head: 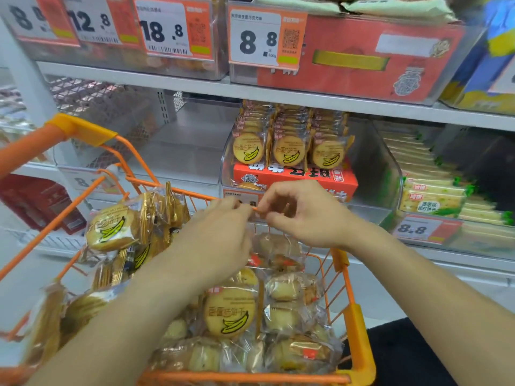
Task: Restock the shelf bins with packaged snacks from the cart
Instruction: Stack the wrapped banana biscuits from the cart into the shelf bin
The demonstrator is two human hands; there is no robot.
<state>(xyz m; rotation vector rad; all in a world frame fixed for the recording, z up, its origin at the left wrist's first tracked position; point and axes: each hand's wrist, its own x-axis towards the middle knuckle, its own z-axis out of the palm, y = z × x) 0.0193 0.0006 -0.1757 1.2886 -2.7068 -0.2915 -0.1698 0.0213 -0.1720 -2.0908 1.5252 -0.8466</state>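
Both hands meet over the far rim of the cart point(359, 324), the left hand point(220, 232) and right hand point(303, 215) with fingers curled and fingertips nearly touching, each grip narrow, but motion blur hides whether they pinch anything. Beneath the wrists the cart holds snacks point(230, 313), round banana-print biscuit packs among clear-wrapped pastries, many covered by the forearms or cut off at the left edge. Beyond the hands, a clear shelf bin point(373, 162) holds upright rows of the same biscuits above an orange box point(295, 176), its price tag mostly hidden behind the fingers.
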